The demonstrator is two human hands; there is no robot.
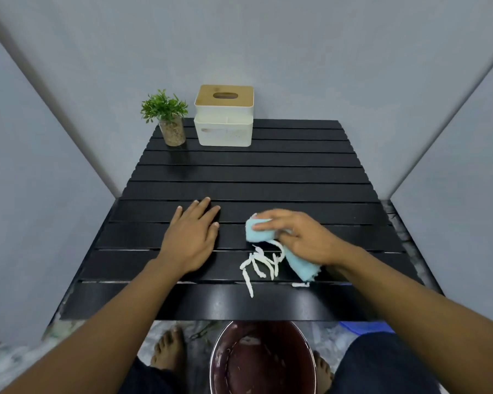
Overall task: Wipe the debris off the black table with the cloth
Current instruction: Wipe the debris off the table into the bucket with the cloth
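Observation:
On the black slatted table, my right hand presses a light blue cloth onto the surface at the near right. A tail of the cloth sticks out below my wrist. Several white shreds of debris lie in a loose heap just left of and below the cloth, and one strip reaches the table's front edge. A small white piece lies under the cloth's tail. My left hand rests flat on the table, palm down, fingers spread, left of the debris.
A small potted plant and a white tissue box with a wooden lid stand at the table's far edge. A dark red bucket sits on the floor below the front edge, between my bare feet. Grey walls enclose the table.

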